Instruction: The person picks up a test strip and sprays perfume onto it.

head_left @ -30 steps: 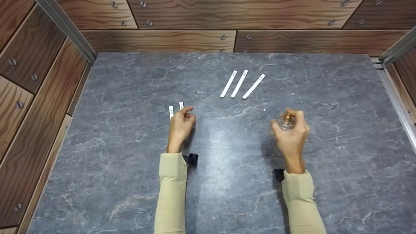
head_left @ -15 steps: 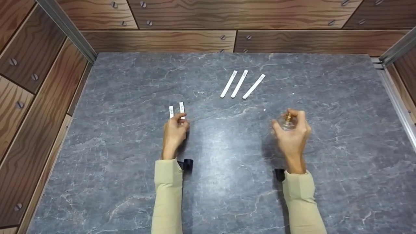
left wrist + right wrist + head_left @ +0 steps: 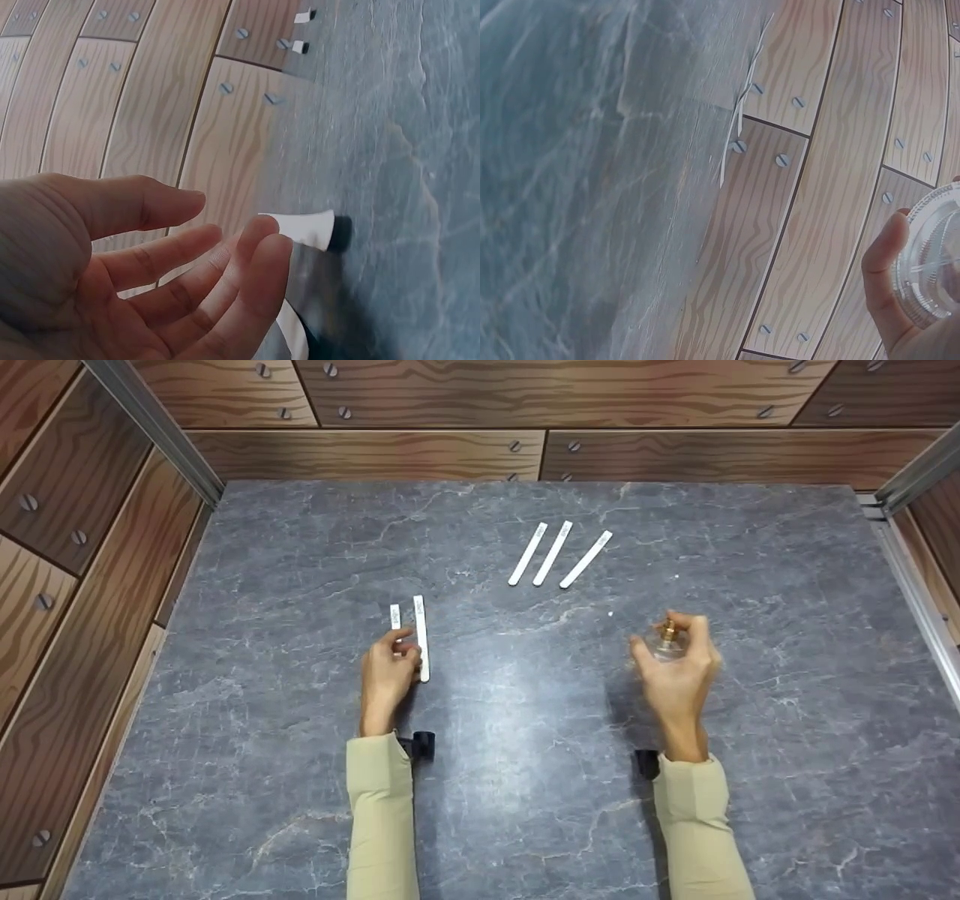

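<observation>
My right hand grips a clear glass perfume bottle, its gold sprayer under the index finger. The right wrist view catches only the bottle's round ribbed glass at the edge, with the thumb along it. Over two white paper test strips lying side by side, my left hand hovers with loosely bent fingers and nothing between them. The right strip shows almost whole; of the left strip only the printed far end shows, the rest being under the hand.
Farther back lie three more white test strips, a left one, a middle one and a right one. A grey marbled tabletop carries everything, with wood-patterned walls along its back and sides.
My left hand has drawn left and toward me, uncovering most of the right strip beside it. The right hand, still gripping the perfume bottle, has shifted very slightly right.
</observation>
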`<action>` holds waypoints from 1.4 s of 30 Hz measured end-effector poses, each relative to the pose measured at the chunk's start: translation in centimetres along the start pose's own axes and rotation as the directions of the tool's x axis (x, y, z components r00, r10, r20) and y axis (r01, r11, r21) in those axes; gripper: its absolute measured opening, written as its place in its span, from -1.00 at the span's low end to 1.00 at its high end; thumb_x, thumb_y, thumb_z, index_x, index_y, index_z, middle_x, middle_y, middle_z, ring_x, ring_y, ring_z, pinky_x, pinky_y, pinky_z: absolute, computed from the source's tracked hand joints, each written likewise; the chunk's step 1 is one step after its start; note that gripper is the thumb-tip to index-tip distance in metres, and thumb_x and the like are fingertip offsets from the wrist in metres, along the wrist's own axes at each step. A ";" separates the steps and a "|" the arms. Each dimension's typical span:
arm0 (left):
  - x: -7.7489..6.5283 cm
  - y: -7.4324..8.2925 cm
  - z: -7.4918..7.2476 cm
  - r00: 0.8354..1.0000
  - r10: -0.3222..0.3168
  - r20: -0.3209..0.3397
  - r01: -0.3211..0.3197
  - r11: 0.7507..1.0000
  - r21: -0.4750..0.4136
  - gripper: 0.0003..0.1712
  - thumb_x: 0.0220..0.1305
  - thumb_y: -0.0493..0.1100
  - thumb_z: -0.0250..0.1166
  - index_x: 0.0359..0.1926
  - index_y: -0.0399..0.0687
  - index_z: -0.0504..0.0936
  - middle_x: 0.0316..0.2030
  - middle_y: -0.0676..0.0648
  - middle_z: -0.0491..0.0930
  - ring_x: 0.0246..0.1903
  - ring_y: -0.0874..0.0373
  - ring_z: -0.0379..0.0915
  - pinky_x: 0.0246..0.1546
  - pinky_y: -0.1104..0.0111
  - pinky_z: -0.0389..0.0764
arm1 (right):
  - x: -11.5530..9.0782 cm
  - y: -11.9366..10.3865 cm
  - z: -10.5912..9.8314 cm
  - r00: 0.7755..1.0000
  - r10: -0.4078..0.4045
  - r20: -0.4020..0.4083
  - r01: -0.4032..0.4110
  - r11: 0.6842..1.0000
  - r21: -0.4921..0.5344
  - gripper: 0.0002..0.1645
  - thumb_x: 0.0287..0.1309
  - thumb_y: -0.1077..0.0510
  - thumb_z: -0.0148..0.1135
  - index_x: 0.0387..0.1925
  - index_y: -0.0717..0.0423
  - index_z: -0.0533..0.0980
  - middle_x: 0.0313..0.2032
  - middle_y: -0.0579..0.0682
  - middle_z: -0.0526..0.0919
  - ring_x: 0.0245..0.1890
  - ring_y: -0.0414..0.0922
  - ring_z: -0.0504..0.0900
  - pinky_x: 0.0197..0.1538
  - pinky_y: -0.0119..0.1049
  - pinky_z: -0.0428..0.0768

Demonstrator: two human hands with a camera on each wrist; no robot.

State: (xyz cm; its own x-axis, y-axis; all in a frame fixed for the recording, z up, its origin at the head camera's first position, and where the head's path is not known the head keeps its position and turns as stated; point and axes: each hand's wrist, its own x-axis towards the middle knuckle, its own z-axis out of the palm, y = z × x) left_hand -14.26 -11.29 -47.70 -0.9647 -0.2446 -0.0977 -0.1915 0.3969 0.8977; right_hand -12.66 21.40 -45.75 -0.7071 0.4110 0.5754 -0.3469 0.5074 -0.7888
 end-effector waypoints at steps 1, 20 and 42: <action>0.0 -0.1 0.0 1.000 -0.009 0.001 0.009 1.000 -0.007 -0.58 0.25 -0.43 0.17 0.13 -0.42 0.61 -0.25 -0.26 0.72 -0.50 0.15 0.61 -0.55 0.52 0.58 | 0.0 0.0 0.0 1.000 -0.004 -0.003 0.004 1.000 -0.001 -0.50 -0.28 0.58 0.50 -0.19 0.52 0.50 -0.37 0.20 0.68 -0.33 -0.05 0.63 -0.12 -0.50 0.55; 0.1 -1.1 0.4 0.998 -0.021 -0.053 0.023 0.999 0.030 -0.59 0.20 -0.46 0.22 0.10 -0.45 0.61 -0.26 -0.26 0.72 -0.59 0.20 0.55 -0.62 0.53 0.55 | 0.1 -0.1 0.0 1.000 0.011 0.022 -0.011 1.000 0.000 -0.50 -0.25 0.56 0.50 -0.18 0.53 0.48 -0.34 0.27 0.67 -0.29 -0.40 0.56 -0.10 -0.52 0.56; -0.1 -1.2 1.5 0.992 -0.036 -0.122 0.062 0.974 0.220 -0.44 -0.11 -0.44 0.48 0.04 -0.25 0.69 -0.24 -0.14 0.67 -0.21 -0.08 0.61 -0.16 0.06 0.58 | 0.0 -0.1 0.0 1.000 -0.005 0.023 0.005 1.000 -0.001 -0.49 -0.25 0.57 0.51 -0.18 0.55 0.48 -0.35 0.27 0.67 -0.29 -0.38 0.56 -0.08 -0.48 0.55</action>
State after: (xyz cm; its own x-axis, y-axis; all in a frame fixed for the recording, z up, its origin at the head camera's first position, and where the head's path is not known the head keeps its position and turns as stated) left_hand -14.22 -10.38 -49.42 -0.9279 -0.3648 -0.0764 -0.2861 0.5658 0.7733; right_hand -12.64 21.40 -45.67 -0.7193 0.3913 0.5741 -0.3495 0.5103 -0.7858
